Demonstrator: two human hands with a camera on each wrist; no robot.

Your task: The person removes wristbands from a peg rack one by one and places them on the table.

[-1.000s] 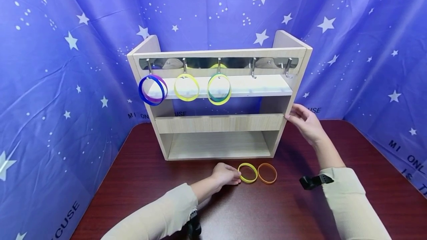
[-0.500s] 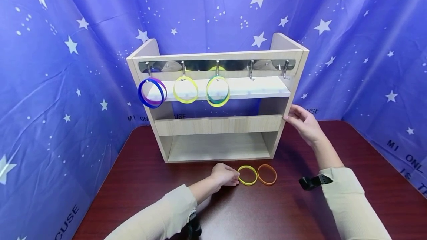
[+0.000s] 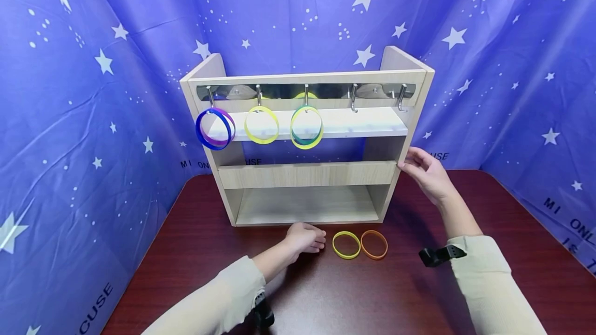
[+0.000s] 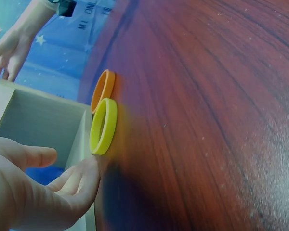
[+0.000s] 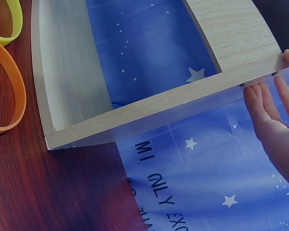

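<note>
Two thin wristbands lie on the table before a pale wooden rack [image 3: 307,174]: a yellow wristband [image 3: 346,258] and, touching it on the right, an orange wristband [image 3: 374,258]. My left hand [image 3: 306,238] is just left of the yellow one, apart from it and holding nothing. In the left wrist view its thumb and fingers are spread. My right hand [image 3: 429,174] rests on the rack's right side panel. The right wrist view shows its thumb at the panel's front edge and its fingertips against the outer face.
Metal hooks line the rack's top. A blue wristband [image 3: 214,146] and a purple one hang on the leftmost hook, a yellow band [image 3: 262,141] on the second, yellow and green bands on the middle hook. The two right hooks [image 3: 355,98] carry no bands. A star-printed curtain [image 3: 298,19] surrounds the table.
My left hand has let go of the yellow wristband on the table and drawn back a little to the left. The right hand stays at the rack's side.
</note>
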